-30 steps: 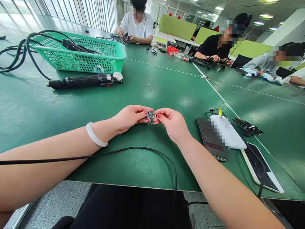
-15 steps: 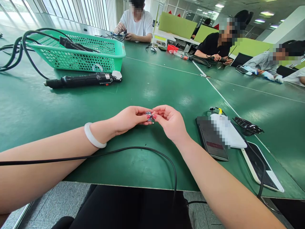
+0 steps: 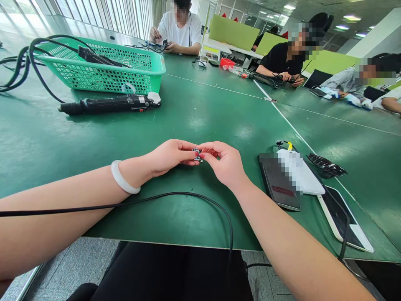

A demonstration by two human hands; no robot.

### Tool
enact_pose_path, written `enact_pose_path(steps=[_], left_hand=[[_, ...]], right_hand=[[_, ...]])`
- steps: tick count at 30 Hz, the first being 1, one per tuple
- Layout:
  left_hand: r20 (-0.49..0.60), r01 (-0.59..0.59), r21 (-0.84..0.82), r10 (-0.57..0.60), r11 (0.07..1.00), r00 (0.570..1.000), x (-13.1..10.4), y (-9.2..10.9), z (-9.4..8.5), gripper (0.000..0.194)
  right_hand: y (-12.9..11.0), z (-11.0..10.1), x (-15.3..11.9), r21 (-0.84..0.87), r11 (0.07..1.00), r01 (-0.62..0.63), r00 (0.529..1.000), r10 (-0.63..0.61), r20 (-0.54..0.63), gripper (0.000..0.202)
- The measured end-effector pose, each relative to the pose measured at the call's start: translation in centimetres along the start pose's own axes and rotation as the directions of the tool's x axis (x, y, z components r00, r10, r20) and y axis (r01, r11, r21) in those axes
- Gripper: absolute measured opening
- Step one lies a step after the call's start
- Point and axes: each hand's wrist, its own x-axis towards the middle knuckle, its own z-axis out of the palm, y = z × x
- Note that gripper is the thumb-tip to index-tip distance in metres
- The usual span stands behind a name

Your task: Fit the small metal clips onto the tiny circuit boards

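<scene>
Between my fingertips is a small silvery metal part (image 3: 198, 159) with ring-like openings and dark gaps; its exact kind is too small to make out. My left hand (image 3: 171, 158), with a white bangle on its wrist, pinches the part from the left between thumb and fingers. From the right, my right hand (image 3: 224, 161) closes thumb and forefinger on the part's other side. The fingertips of both hands nearly meet and hide much of it. Both hands are low over the green table (image 3: 188, 121).
A black electric screwdriver (image 3: 106, 104) lies before a green plastic basket (image 3: 103, 75) holding black cables. A black cable (image 3: 175, 194) crosses near my left forearm. At right lie a black phone (image 3: 278, 184), a white-framed device (image 3: 347, 221) and a crumpled black wrapper (image 3: 326, 165). Several people sit across the table.
The metal part has turned slightly between my fingertips, and my right fingers have moved a little to the left, closer around it. Both forearms stay almost where they were.
</scene>
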Motion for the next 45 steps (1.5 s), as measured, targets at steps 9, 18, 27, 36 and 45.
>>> enact_pose_path(steps=[9, 18, 27, 36, 45], left_hand=[[0.01, -0.064, 0.027, 0.063, 0.998, 0.998, 0.2, -0.5, -0.3, 0.028], [0.027, -0.078, 0.035, 0.077, 0.996, 0.997, 0.3, -0.6, -0.4, 0.03], [-0.02, -0.019, 0.027, 0.02, 0.999, 1.0, 0.2, -0.6, -0.3, 0.042], [-0.052, -0.045, 0.1, 0.051, 0.994, 0.997, 0.2, -0.5, -0.2, 0.047], [-0.025, -0.026, 0.073, 0.028, 0.997, 0.999, 0.2, -0.8, -0.3, 0.047]], right_hand=[[0.0, -0.4, 0.3, 0.022, 0.996, -0.088, 0.993, 0.089, -0.073, 0.01], [0.1, 0.2, 0.2, 0.061, 0.988, -0.142, 0.985, 0.147, -0.09, 0.009], [-0.3, 0.5, -0.3, -0.115, 0.993, -0.002, 0.977, -0.022, -0.21, 0.012], [-0.5, 0.6, -0.2, -0.091, 0.985, -0.144, 0.969, 0.122, -0.215, 0.014], [-0.2, 0.7, 0.0, -0.068, 0.98, -0.188, 0.965, 0.171, -0.2, 0.015]])
